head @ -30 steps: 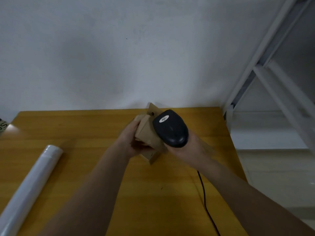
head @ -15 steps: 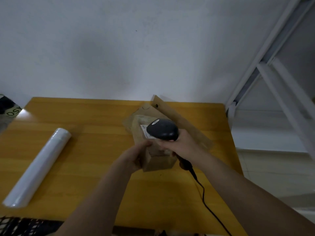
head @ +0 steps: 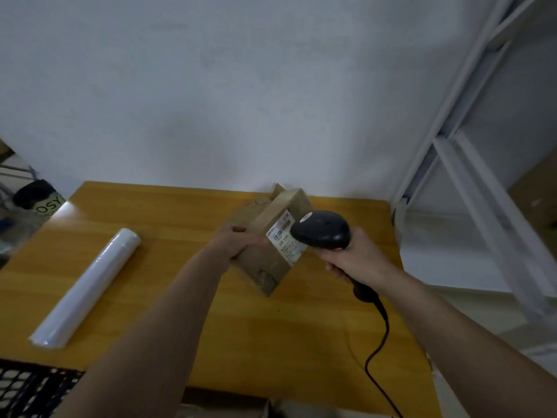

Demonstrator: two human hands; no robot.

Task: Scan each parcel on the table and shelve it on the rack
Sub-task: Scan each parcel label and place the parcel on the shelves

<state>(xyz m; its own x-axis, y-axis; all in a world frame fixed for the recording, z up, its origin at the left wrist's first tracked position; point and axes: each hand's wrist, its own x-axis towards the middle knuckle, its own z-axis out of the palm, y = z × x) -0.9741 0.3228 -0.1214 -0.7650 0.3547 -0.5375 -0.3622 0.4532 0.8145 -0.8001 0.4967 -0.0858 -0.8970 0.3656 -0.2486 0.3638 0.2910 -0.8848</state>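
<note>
Now, left hand: the left hand [head: 233,243] reached forward over the table, fingers curled round the left side of a brown rectangular cardboard parcel [head: 272,236], thumb on its upper face, holding it tilted.
Right hand: the right hand [head: 355,257] was wrapped round the grip of a black handheld plastic barcode scanner [head: 321,230], whose rounded head sat just beside the parcel's label, close over its right edge.
Parcel position: it was held above the far right part of the yellow-brown wooden table [head: 168,297], the near lower corner close to the tabletop; whether it touched could not be told.
Label: one white printed shipping label [head: 283,236] lay on the parcel's upper face, turned toward the scanner head.
Cable: one black cable [head: 376,351] ran from the scanner's handle down across the table's near right edge.
Other parcels: one white plastic-wrapped roll [head: 87,289] lay flat on the table's left side, well apart from the hands.
Flat cardboard: one brown piece [head: 256,206] showed behind the held parcel.
Rack: one white metal shelving rack [head: 470,164] stood to the right of the table.
Count: two hands, one scanner, one box parcel, one roll.
</note>
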